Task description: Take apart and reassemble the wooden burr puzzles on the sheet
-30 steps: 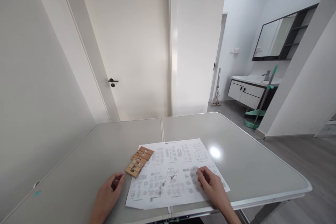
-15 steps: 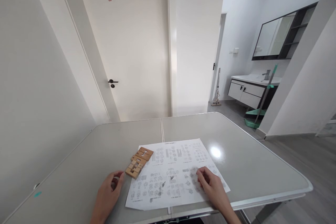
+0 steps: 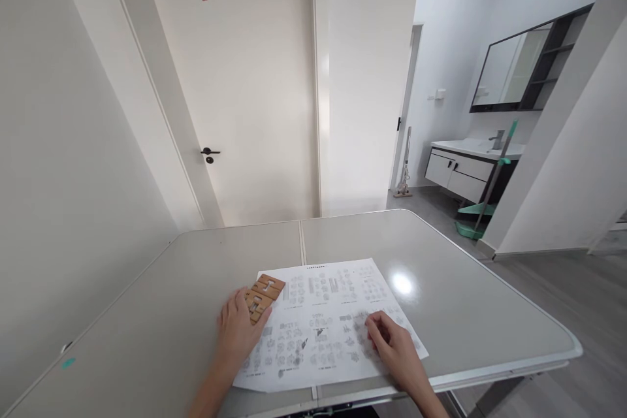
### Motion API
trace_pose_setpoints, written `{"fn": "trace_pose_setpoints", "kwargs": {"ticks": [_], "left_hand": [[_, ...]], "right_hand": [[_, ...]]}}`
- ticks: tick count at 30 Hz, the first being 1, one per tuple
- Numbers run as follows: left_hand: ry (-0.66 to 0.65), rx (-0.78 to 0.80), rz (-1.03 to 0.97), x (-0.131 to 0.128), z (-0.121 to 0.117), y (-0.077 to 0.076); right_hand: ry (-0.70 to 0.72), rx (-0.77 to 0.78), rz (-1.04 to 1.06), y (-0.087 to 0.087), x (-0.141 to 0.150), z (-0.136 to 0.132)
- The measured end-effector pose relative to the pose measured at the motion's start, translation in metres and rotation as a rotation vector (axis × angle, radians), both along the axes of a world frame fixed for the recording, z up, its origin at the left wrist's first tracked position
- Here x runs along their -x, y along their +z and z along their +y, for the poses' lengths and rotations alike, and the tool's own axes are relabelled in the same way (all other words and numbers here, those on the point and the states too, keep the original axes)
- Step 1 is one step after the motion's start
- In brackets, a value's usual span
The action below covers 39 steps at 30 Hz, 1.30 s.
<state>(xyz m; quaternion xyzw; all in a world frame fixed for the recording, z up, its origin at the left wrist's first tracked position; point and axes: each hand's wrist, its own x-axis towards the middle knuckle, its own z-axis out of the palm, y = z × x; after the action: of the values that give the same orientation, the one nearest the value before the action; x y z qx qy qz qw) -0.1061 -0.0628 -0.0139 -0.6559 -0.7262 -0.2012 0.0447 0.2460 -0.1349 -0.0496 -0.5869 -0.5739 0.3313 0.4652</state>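
My left hand [image 3: 240, 328] lies over the near end of a wooden puzzle board [image 3: 268, 286], its fingers along the left side and the thumb at the right, closed around it. Cut-out slots and small light blocks show in the board, and its near part is hidden under the hand. Beneath the board's right side is a large white printed sheet [image 3: 337, 366] with rows of small grey figures and dark smudges. On the sheet's right part rests my right hand [image 3: 392, 339], fingers curled and thumb against them; anything inside the curl is hidden.
A grey folding table [image 3: 206, 261] with a metal rim and a centre seam carries the sheet. Behind it stands a white door [image 3: 255, 91] with a black handle. At the right are a washbasin cabinet [image 3: 463, 170], a mop [image 3: 406, 163] and a green dustpan [image 3: 470, 230].
My left hand has moved right and forward from beside the puzzle board onto it and has closed around its near end. My right hand and the sheet look unchanged.
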Motion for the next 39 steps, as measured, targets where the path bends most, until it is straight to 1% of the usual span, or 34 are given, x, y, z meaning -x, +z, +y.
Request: {"fn": "trace_pose_setpoints", "kwargs": {"ticks": [6, 10, 18, 22, 27, 31, 34, 39], "left_hand": [[-0.013, 0.033, 0.047, -0.007, 0.015, 0.002], [-0.034, 0.047, 0.068, -0.011, 0.021, 0.003], [-0.141, 0.066, 0.141, -0.018, 0.027, 0.006], [-0.213, 0.077, 0.189, -0.021, 0.038, 0.002], [-0.259, 0.087, 0.228, -0.029, 0.049, -0.007], [-0.304, 0.075, 0.247, -0.04, 0.053, -0.01], [-0.351, 0.067, 0.258, -0.052, 0.053, -0.01], [-0.479, 0.033, 0.258, -0.079, 0.043, -0.012]], "right_hand": [[-0.008, -0.016, -0.002, -0.001, 0.0, 0.0], [-0.012, -0.032, -0.005, -0.001, 0.0, 0.0], [0.015, -0.02, 0.006, -0.004, 0.001, 0.003], [0.011, -0.021, -0.005, -0.004, 0.001, 0.002], [0.013, -0.013, -0.004, -0.008, 0.001, 0.003], [0.005, -0.043, 0.002, -0.01, 0.001, 0.004], [0.015, -0.043, 0.002, -0.01, 0.001, 0.005], [0.027, -0.017, -0.017, -0.01, 0.001, 0.005]]}}
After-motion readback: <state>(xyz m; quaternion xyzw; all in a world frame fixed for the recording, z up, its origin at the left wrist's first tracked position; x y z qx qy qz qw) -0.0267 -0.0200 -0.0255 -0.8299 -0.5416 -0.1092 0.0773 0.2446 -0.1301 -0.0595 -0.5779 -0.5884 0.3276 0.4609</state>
